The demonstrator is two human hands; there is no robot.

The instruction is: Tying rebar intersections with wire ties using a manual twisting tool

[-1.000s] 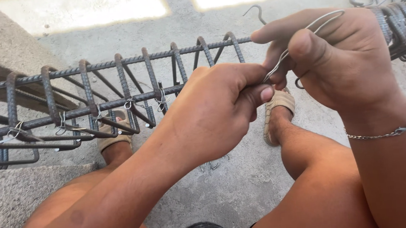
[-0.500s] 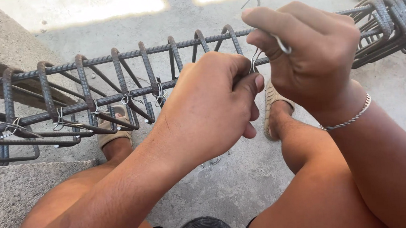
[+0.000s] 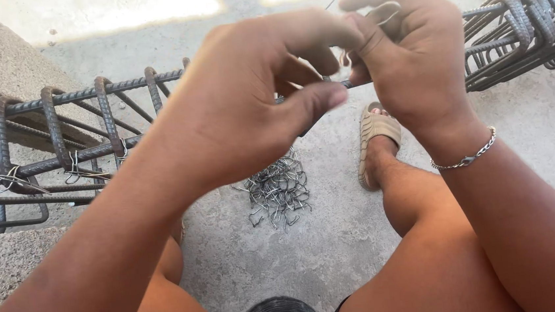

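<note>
Two hands work at 12 o'clock over the rebar cage (image 3: 77, 125): left hand (image 3: 246, 99) fingers curled, thumb extended; right hand (image 3: 408, 53) pinching a tie wire (image 3: 382, 14). Loose wire ties (image 3: 277, 192) lie below.

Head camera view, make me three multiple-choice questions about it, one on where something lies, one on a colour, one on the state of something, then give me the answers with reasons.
1. Where does the pile of wire ties lie?
A. on the concrete floor between the legs
B. on top of the rebar cage
C. in a bucket

2. What colour is the sandal?
A. blue
B. tan
C. black

3. What is the right hand doing?
A. lying flat on the floor
B. pinching a bent wire
C. resting on a knee

Answers:
1 A, the loose ties lie on bare concrete under the hands.
2 B, its straps look tan.
3 B, its fingers close on thin wire beside the left hand, at the rebar cage.
</note>
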